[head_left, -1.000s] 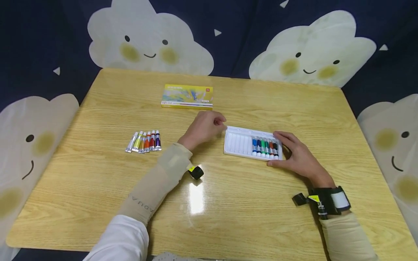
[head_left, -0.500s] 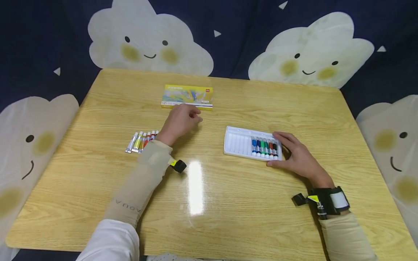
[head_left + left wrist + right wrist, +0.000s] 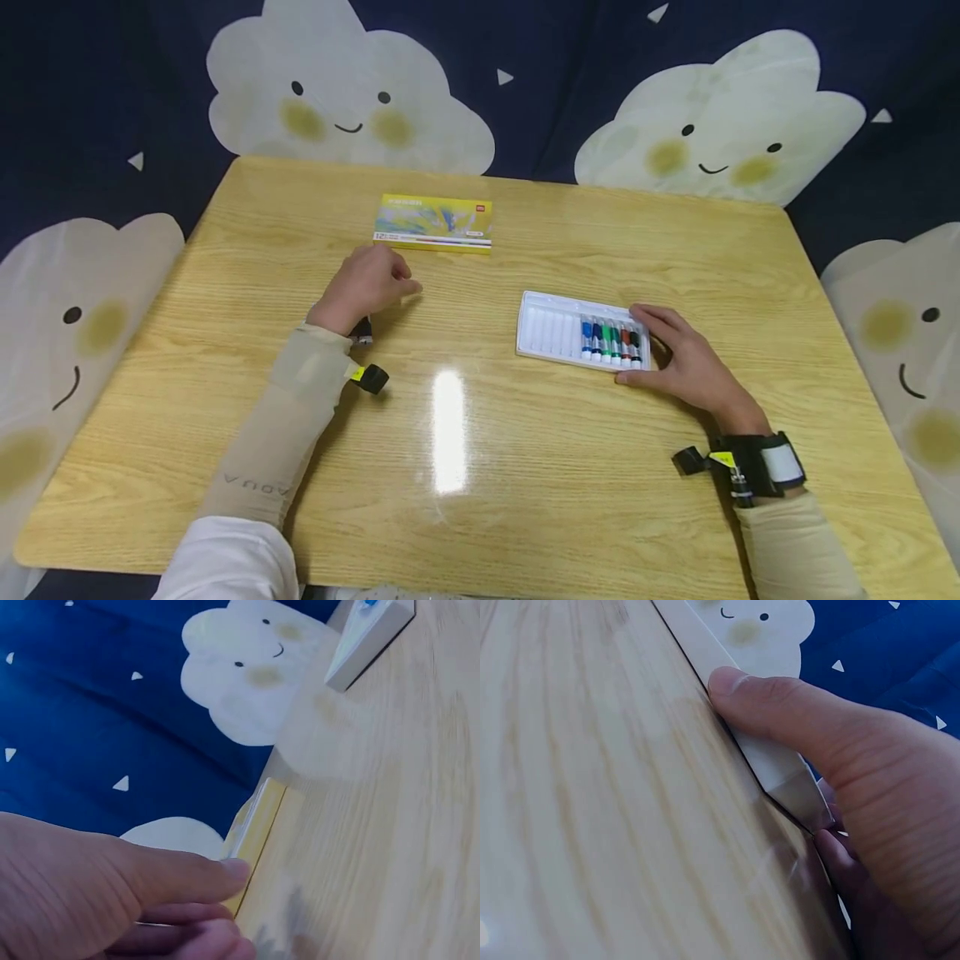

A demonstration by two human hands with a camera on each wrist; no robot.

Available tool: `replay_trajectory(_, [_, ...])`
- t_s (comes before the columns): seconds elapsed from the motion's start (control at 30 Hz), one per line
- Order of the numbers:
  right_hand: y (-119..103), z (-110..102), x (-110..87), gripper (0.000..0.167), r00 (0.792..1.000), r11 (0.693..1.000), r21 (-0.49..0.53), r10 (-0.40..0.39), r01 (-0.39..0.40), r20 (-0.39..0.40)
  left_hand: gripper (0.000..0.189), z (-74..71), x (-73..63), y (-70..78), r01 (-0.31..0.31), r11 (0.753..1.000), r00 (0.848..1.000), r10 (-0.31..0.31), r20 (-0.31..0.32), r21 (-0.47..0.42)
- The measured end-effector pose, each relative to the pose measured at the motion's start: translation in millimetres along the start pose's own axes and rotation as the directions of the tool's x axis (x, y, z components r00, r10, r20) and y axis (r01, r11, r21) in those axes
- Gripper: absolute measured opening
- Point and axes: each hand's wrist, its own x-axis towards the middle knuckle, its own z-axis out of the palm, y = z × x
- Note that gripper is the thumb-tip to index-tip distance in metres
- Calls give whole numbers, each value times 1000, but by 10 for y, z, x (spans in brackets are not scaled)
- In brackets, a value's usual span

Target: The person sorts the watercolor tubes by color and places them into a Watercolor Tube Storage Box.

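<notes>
A white plastic paint tray (image 3: 547, 333) lies on the table, its right half filled with several paint tubes (image 3: 611, 342) in blues, greens, brown and black. My right hand (image 3: 686, 367) grips the tray's right end, thumb on the near side, fingers on the far side. In the right wrist view, that thumb presses along the white tray wall (image 3: 769, 761). My left hand (image 3: 365, 287) hovers in front of the yellow paint box, fingers loosely bent, holding nothing. A dark paint tube (image 3: 362, 332) peeks out beside the left wrist; the other loose tubes are hidden by that arm.
The yellow paint box (image 3: 433, 223) lies flat near the back of the wooden table (image 3: 540, 500). A dark blue cloth (image 3: 536, 108) with cloud faces hangs behind the table and at its sides.
My left hand has moved leftward, away from the tray, and its forearm now covers most of the loose tubes. The right hand and the tray stay in place.
</notes>
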Motion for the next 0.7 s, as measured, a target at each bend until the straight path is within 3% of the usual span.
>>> replay_trajectory(0.17, [10, -1, -4, 107, 1000, 1000, -1, 3, -3, -5, 21, -96, -93, -29, 45, 998, 994, -50, 96, 50])
replay_trajectory(0.4, [17, 12, -5, 108, 1000, 1000, 3, -2, 2, -10, 23, -206, -160, -64, 109, 989, 979, -125, 163, 100])
replay_trajectory(0.7, [2, 1, -3, 107, 1000, 1000, -2, -10, 10, -8, 28, -249, -158, -152, 146, 983, 971, -164, 176, 110])
